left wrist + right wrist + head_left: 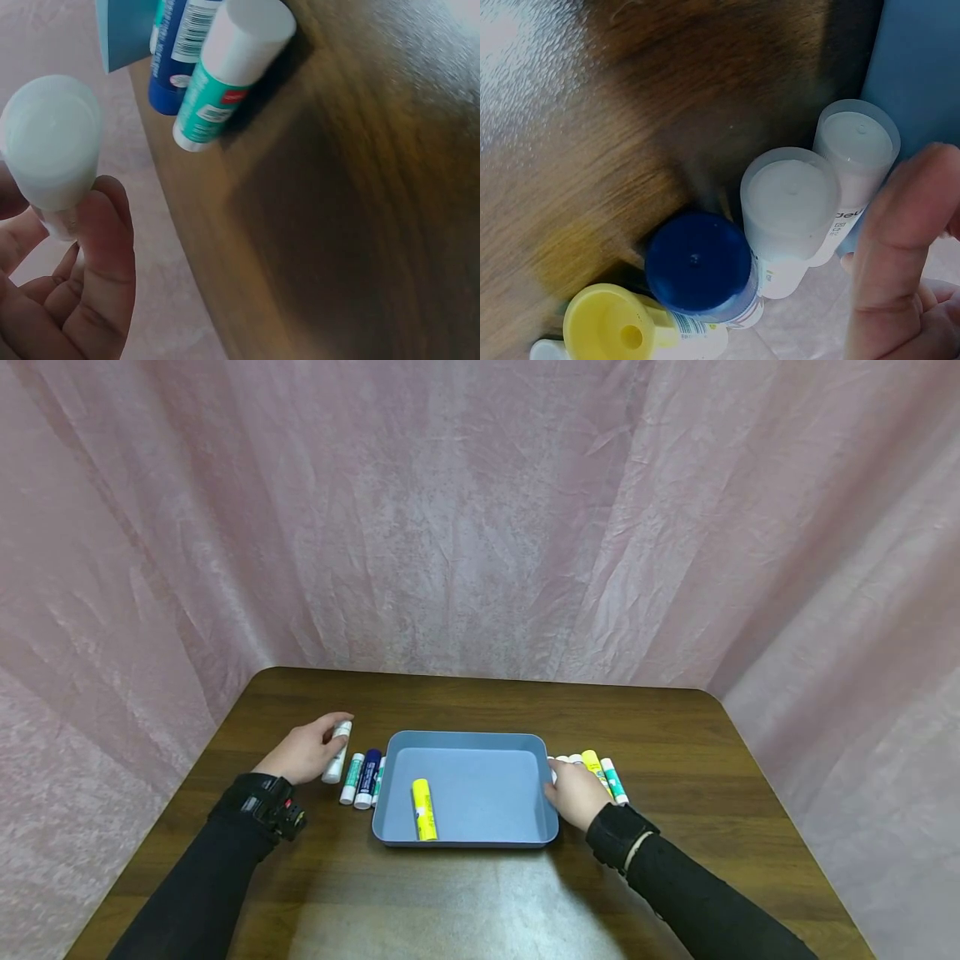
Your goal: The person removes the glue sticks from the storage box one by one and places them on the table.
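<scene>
My left hand point(306, 752) pinches a white-capped glue stick point(52, 142) between thumb and fingers, left of a short row. That row has a green-labelled glue stick point(352, 779), a dark blue one point(367, 779) and another partly hidden by the blue tray point(468, 741). A yellow glue stick point(423, 810) lies inside the tray, toward its left. My right hand point(579, 795) is at the tray's right edge, a bent finger point(907, 225) beside the nearest white-capped glue stick point(855, 139). Its thumb and fingers look spread apart around that end of the row.
Along the right row are another white-capped glue stick point(789, 195), a blue-capped one point(697, 262), a yellow one point(592, 764) and a green-labelled one point(614, 781). Everything sits on a brown wooden table point(480, 893). A pink curtain point(480, 527) hangs behind its far edge.
</scene>
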`<state>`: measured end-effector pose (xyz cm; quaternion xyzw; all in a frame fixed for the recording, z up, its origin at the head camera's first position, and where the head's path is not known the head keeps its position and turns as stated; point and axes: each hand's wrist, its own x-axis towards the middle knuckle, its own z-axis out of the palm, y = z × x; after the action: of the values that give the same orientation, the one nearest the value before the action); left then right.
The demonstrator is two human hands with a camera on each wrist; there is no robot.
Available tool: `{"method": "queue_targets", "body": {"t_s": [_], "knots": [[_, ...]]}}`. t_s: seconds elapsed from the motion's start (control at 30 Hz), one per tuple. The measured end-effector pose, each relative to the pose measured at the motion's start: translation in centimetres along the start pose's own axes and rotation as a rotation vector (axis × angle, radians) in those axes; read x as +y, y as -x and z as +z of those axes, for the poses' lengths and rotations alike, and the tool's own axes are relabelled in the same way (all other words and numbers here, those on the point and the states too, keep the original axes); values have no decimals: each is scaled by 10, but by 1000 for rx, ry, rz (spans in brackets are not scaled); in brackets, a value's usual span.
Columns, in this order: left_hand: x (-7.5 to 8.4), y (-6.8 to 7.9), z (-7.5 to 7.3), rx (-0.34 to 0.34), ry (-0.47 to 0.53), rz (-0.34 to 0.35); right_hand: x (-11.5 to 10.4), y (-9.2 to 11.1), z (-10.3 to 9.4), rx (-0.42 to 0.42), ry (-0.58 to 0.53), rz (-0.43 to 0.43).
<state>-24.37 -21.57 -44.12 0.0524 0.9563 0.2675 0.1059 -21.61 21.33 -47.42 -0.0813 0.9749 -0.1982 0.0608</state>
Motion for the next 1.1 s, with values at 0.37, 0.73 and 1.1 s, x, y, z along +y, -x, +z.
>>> {"method": "queue_targets", "body": {"t_s": [0.37,0.73,1.1], "knots": [[-11,-6,9,-47,-12,-38,-1,-1,0,-9,-16,17],[-16,-9,15,-65,-41,-29,-1,0,0,-4,-7,16],[-12,-6,17,-88,-53,-52,0,-1,1,-7,-2,15]]}}
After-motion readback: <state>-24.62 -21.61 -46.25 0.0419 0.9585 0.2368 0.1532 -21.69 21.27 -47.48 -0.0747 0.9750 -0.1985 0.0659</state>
